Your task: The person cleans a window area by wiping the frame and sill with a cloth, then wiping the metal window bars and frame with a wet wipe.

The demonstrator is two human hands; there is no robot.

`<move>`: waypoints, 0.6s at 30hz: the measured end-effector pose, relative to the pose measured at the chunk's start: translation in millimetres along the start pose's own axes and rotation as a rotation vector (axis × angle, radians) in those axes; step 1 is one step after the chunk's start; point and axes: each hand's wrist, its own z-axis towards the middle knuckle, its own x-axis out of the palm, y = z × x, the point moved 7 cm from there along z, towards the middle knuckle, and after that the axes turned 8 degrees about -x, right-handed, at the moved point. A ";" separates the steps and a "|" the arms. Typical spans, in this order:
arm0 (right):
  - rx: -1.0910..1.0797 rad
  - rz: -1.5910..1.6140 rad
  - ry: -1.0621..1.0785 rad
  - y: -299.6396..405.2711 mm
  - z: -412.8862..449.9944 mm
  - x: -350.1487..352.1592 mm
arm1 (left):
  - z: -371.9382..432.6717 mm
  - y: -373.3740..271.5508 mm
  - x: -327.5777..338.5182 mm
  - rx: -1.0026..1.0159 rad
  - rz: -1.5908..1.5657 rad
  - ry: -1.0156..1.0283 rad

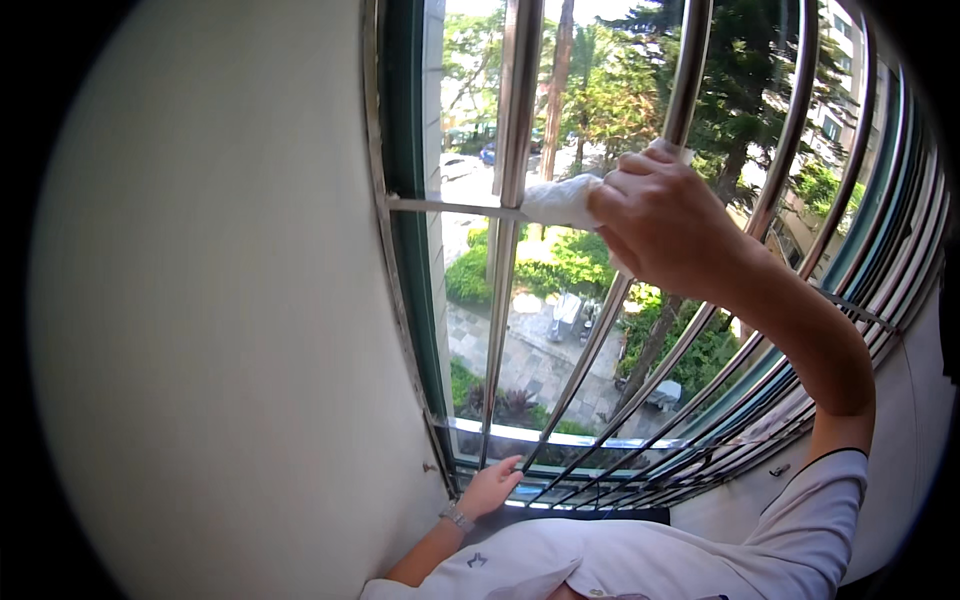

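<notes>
My right hand [664, 217] grips a white cloth or tissue [562, 201], which is wrapped around the flat metal crossbar [450, 206] of the window grille. Part of the cloth also lies against an upright metal bar [686, 75] where it meets the crossbar. Lower down, my left hand [491, 486] is near the bottom of the grille, its fingers loosely apart and nothing seen in it. Whether its fingertips touch a bar, I cannot tell. A metal-banded watch [456, 517] is on the left wrist.
A pale wall [225, 300] runs along the left, beside the dark green window frame [409, 262]. More upright bars [787, 142] curve away to the right. Beyond the glass, trees and a paved courtyard [540, 352] lie well below. A small metal fitting [780, 471] sits on the right wall.
</notes>
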 end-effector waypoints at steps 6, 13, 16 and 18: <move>-0.052 0.245 -0.358 90.7 -14.7 6.4 | -20.5 -9.5 7.6 0.004 -0.028 0.008; -0.160 -0.369 -0.394 99.0 62.8 19.2 | -33.9 -1.5 12.9 -0.031 -0.033 0.013; -0.168 -0.437 -0.114 112.6 82.2 60.5 | -32.9 -6.7 11.9 -0.035 -0.025 0.009; -0.101 -0.260 -0.144 132.9 82.3 76.9 | -39.5 -18.3 5.8 -0.088 -0.026 0.011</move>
